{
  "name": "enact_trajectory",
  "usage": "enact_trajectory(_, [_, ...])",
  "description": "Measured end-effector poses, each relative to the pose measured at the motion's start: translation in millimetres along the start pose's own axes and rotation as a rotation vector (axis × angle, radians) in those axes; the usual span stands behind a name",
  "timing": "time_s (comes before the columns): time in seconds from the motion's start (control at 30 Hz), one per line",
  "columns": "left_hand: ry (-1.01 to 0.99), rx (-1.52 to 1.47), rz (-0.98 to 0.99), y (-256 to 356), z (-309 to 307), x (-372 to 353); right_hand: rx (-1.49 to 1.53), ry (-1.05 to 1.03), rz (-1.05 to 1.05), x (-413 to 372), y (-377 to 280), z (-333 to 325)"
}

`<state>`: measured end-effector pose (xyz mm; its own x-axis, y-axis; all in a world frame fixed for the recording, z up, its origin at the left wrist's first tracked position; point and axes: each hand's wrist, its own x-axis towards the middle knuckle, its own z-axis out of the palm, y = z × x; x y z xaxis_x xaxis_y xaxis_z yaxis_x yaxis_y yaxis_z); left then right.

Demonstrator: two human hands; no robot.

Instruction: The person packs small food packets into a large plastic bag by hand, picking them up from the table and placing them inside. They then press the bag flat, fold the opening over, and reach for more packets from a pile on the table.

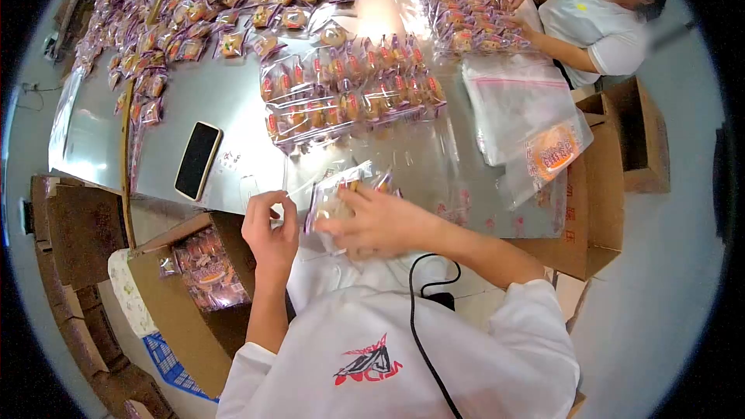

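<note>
My right hand (372,221) is closed over a clear plastic bag (330,195) with purple-edged packets showing inside, at the table's front edge. Its fingers are slightly blurred and partly hide the bag. To the left, my left hand (270,225) has its fingers curled in with thumb and forefinger close together; whatever it pinches, if anything, is too small to make out. Just beyond both hands lies a large clear bag of packed snacks (349,93), its purple-and-clear packets standing in rows.
A phone (199,161) lies left on the metal table (101,143). Loose wrapped snacks (194,12) are heaped at the back left. Flat plastic bags (516,105) lie right. Across the table, a co-worker's hands touch another filled bag (469,12). Cardboard boxes (594,202) flank the table.
</note>
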<state>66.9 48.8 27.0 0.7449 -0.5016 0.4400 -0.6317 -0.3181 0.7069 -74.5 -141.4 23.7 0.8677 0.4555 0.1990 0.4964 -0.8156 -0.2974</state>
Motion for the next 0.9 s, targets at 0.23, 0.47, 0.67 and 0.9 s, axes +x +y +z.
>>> enact_trajectory(0.23, [0.124,0.12,-0.031,-10,1,-24,-0.054,0.168,-0.038,16,28,5])
enact_trajectory(0.47, [-0.433,-0.225,-0.278,43,-2,-51,0.031,0.451,-0.073,-23,28,15])
enact_trajectory(0.67, [-0.547,-0.362,-0.306,56,29,-61,-0.062,0.334,0.063,-64,17,3])
enact_trajectory(0.9, [-0.121,-0.909,-0.931,77,84,-64,-0.059,-0.083,0.376,-50,10,-33])
